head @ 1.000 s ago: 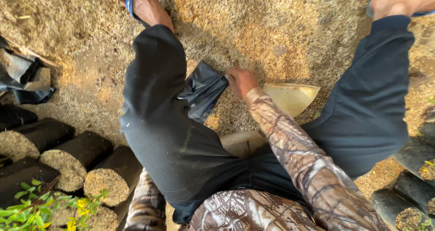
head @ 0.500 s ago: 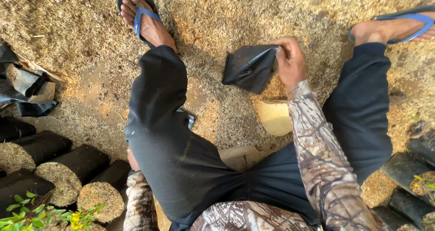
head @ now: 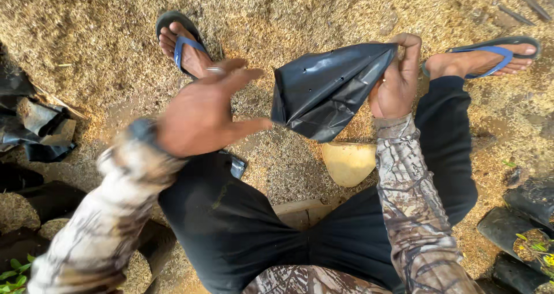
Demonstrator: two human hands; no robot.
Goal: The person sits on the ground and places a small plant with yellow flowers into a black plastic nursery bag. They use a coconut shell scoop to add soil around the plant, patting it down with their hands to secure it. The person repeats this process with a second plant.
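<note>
- Opening the black plastic bag (head: 323,92) appears to be the step in hand; the bag is held up in the upper middle of the frame, above the husk-strewn ground (head: 104,28), and its mouth is not yet spread.
- The bag's upper right corner is pinched between thumb and fingers of the right hand (head: 397,80), which is closed firmly on the film.
- The left hand (head: 202,115), left of centre and blurred, is open with fingers spread; nothing is held in it, and it sits just beside the bag's left edge without clearly touching it.
- For a clean opening, the pinch is best kept at the rim only, so that the two layers can be parted by the free hand.
- The thin film is judged likely to cling or crumple, so a light rubbing pull would probably serve better than a tug.
- A pale scoop (head: 349,162) lies on the ground below the bag, between the legs, within easy reach.
- Filled black bags (head: 519,230) are seen at the lower right and lower left edges.
</note>
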